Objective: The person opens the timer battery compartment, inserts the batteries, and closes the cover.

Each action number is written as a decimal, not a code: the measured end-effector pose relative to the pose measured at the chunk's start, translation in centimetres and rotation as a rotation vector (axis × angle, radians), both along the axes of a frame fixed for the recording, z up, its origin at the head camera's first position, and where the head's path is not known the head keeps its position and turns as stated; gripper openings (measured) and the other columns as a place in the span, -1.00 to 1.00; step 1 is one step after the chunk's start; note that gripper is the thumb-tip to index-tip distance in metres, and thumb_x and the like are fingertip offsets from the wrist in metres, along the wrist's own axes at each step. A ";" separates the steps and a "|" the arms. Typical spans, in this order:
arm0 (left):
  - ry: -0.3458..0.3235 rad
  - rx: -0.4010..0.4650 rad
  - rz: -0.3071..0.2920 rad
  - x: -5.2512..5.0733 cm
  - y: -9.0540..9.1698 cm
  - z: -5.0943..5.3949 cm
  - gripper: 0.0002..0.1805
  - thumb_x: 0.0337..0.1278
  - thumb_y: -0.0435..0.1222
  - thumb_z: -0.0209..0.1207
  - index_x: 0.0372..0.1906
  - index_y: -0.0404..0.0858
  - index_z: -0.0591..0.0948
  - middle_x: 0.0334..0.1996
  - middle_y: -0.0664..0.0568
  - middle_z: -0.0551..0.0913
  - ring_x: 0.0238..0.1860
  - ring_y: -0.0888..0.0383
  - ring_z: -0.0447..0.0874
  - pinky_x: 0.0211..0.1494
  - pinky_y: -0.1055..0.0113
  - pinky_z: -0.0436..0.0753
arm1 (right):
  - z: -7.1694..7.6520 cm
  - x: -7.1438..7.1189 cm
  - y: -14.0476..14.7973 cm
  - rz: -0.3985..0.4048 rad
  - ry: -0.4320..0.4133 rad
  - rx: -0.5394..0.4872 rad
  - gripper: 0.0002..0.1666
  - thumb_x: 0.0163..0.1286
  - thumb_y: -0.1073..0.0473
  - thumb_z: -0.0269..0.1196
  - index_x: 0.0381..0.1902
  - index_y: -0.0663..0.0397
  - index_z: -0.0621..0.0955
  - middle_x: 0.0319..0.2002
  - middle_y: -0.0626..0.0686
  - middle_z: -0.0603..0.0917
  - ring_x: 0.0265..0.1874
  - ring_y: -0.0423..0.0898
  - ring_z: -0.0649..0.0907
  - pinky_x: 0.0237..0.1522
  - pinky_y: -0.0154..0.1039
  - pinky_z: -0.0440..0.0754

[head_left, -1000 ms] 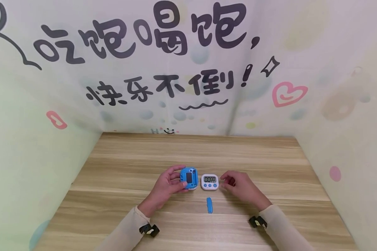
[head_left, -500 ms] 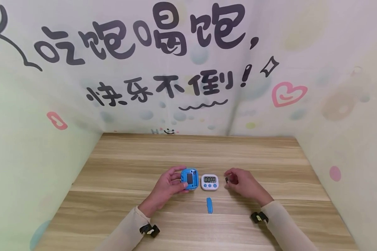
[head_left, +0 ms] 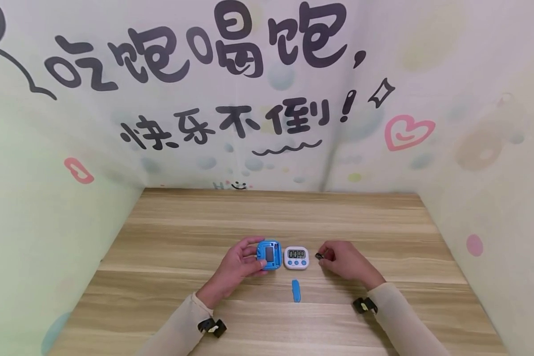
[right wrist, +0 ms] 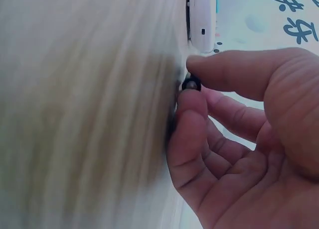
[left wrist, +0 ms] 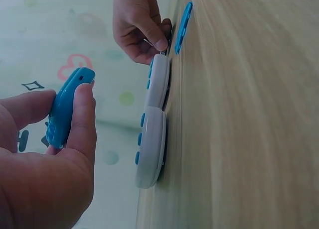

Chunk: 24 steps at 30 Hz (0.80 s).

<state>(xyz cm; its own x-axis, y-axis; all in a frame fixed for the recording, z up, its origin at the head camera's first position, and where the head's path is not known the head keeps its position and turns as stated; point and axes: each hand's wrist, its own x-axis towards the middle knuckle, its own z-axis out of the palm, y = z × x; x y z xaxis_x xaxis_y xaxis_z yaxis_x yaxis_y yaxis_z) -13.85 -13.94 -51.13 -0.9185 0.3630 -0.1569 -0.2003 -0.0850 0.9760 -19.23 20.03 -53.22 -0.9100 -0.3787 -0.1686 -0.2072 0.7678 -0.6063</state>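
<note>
My left hand [head_left: 237, 268] grips a blue kitchen timer [head_left: 275, 257] by its edge, thumb on one side. Its back faces up with an open battery slot, and in the left wrist view it hangs above the table. Beside it a white timer [head_left: 296, 258] lies face up, its display reading 00:00. A second white timer [left wrist: 151, 148] shows in the left wrist view, mostly hidden from the head camera. Right of the timers, my right hand [head_left: 348, 263] pinches a small dark battery [right wrist: 191, 84] low over the table. A blue battery cover [head_left: 296, 290] lies in front.
The wood-grain table [head_left: 196, 217] ends against a printed backdrop [head_left: 267, 168] at the rear. Pale walls [head_left: 480, 207] stand at both sides. A black wrist camera [head_left: 365, 305] is strapped to each sleeve.
My right hand moved slightly right, away from the white timer, and the battery came into sight between its fingers and then turned sideways. My left hand stays nearly still with the blue timer.
</note>
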 end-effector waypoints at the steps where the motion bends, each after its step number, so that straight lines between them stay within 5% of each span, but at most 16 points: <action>1: 0.000 0.000 0.000 0.0 0.0 0.0 -0.28 0.38 -0.41 0.34 0.56 -0.24 0.33 0.25 -0.31 0.59 0.05 0.07 0.77 0.24 -0.21 0.70 | 0.0 0.0 0.0 0.001 0.007 -0.003 -0.90 0.42 0.21 0.42 -0.13 -0.02 0.72 -0.38 -0.09 0.65 -0.41 -0.14 0.55 -0.40 -0.27 0.56; 24: -0.007 0.011 0.001 0.2 0.5 -0.1 -0.28 0.38 -0.43 0.33 0.55 -0.25 0.34 0.20 -0.26 0.60 0.01 0.08 0.77 0.25 -0.26 0.67 | 3.9 2.1 -4.1 0.053 0.156 -0.146 -0.89 0.46 0.16 0.38 -0.11 0.02 0.77 -0.42 -0.19 0.67 -0.46 -0.23 0.56 -0.45 -0.37 0.58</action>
